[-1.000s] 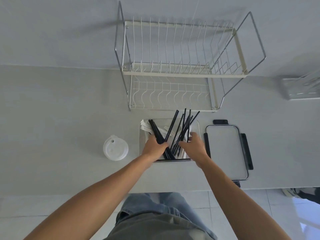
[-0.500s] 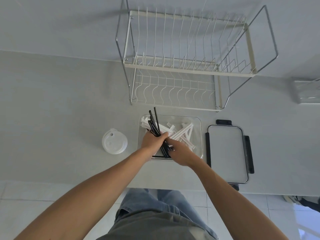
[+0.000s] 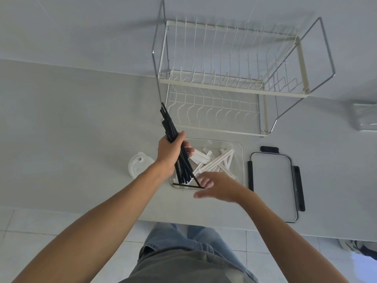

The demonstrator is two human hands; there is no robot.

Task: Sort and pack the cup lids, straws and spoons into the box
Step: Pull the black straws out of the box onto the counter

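**Straw bundle gripped over the clear box**

The left hand (image 3: 171, 155) is clamped around a bundle of thin black plastic straws (image 3: 173, 139), tilted, lower ends inside the clear rectangular plastic box (image 3: 240, 160) at its near-left corner. One loose black straw (image 3: 187, 186) lies along the near wall. The right hand (image 3: 219, 187) hovers at that near edge, fingers apart, holding nothing. White wrapped spoons (image 3: 214, 162) fill the box's middle. A white round cup lid (image 3: 139, 166) sits left; the black-clipped box lid (image 3: 275, 184) right. Bare counter (image 3: 71, 129) stretches left. No writing readable.

Black straws (image 3: 171, 127); white spoons (image 3: 212, 163); clear box (image 3: 241, 160).
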